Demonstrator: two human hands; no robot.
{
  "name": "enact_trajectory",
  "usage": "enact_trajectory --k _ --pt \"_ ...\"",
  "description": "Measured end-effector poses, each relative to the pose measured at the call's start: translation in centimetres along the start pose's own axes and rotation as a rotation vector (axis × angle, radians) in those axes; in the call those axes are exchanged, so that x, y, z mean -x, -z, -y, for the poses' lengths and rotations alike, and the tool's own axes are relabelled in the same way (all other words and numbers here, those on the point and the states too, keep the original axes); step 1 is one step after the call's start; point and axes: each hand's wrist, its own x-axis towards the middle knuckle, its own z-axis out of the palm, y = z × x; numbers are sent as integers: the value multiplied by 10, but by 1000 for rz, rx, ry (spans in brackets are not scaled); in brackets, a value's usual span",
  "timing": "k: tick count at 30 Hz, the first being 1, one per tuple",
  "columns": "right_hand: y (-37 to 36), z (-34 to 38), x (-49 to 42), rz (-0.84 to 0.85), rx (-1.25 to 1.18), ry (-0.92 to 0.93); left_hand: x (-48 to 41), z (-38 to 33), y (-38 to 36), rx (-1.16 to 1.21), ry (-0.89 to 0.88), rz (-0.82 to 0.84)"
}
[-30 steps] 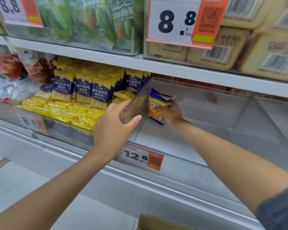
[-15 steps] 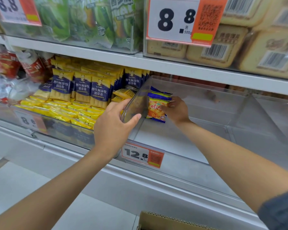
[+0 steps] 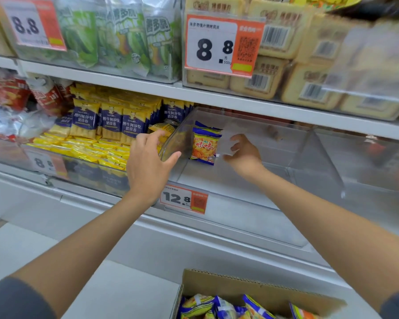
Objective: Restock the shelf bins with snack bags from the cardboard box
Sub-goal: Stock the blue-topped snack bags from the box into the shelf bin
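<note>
One orange and blue snack bag stands upright in the clear plastic shelf bin, leaning against its left wall. My right hand hovers just right of the bag inside the bin, fingers loosely curled and holding nothing. My left hand grips the front left corner of the bin, thumb against the clear wall. Below, the cardboard box shows several more of the same snack bags.
Left of the bin lies a bin full of yellow and blue wafer packs. A 12.8 price tag hangs on the bin front. The shelf above holds green bags and biscuit packs. White floor lies lower left.
My right hand has let go of the snack bag and drawn back to its right; the bag now stands alone. The view has tilted down, showing the box.
</note>
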Motion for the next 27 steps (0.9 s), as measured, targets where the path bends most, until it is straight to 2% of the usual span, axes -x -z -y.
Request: enact_trajectory --k 3,5,9,12,14,18,24,27 --pt "33 8 52 -34 110 147 16 -19 9 -47 -65 -80" --pt "50 10 95 -77 109 227 39 -39 15 40 -105 -32" --pt "66 -6 189 -79 123 284 106 -68 11 341 53 312" --pt "66 -43 247 82 160 203 161 -65 3 436 186 684" --pt "65 -75 273 259 209 94 190 -51 -3 364 202 872" --pt "63 -111 286 584 294 -70 220 -29 -18 190 204 1035" --pt "65 -126 273 560 253 -150 245 -41 -44 -259 70 1264" --pt "65 -129 276 563 251 -153 252 -44 -54 -266 51 1269"
